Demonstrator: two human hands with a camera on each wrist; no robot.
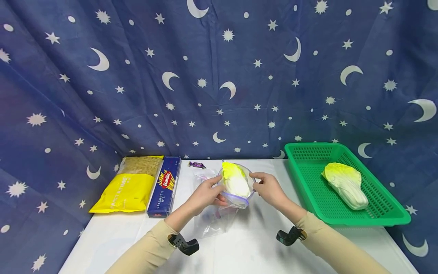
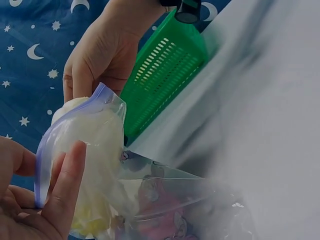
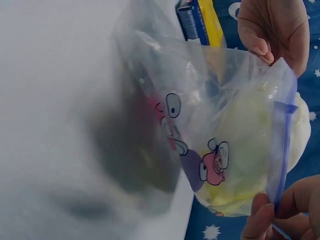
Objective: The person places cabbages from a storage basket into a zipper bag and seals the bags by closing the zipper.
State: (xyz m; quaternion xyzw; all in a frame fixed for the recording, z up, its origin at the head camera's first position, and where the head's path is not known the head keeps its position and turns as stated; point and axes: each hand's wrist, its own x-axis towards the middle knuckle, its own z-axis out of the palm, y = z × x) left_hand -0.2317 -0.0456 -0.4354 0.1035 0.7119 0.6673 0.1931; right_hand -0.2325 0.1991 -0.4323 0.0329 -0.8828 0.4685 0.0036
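Clear glossy plastic bag (image 1: 219,213) (crinkled) — matt white table (image 1: 246,251).

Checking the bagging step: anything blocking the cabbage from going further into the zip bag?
Nothing visible. The left hand and right hand hold the zip bag by its open mouth, one on each side. The cabbage sits partly in that mouth, its yellow tip still outside.

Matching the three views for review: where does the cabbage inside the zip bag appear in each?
Head: cabbage in the bag, centre, between both hands.
Left wrist: lower left, behind the bag's blue rim.
Right wrist: right side, inside the printed bag.
Shared landmark: the bag's blue zip rim.
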